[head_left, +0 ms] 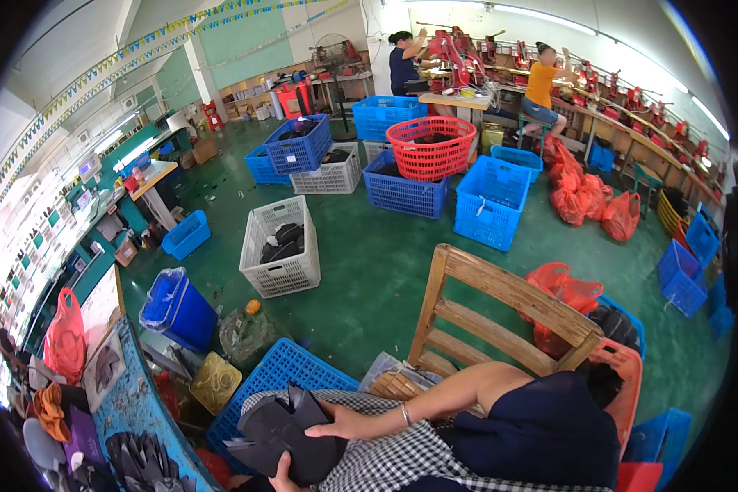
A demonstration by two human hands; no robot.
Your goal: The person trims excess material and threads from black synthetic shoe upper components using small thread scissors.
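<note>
A bundle of flat, dark black pieces [291, 439], perhaps shoe parts, rests on my lap over a black-and-white checked apron [418, 459]. Its edges fan out at the top and left. My right hand [344, 422], with a bracelet at the wrist, is closed on the bundle's right side, thumb across its face. At the lower edge my left hand [283, 474] grips the bottom of the same bundle, partly cut off by the frame. A blue plastic crate [283, 369] stands just beyond the bundle. More black pieces [143, 459] lie on the worn blue bench to the left.
A wooden chair [508, 295] stands ahead to the right. Beyond it are a grey crate [279, 246] with black pieces, stacked blue crates, a red basket [430, 148] and red bags [578, 193]. A blue bin [176, 303] stands left. Two people work at far benches.
</note>
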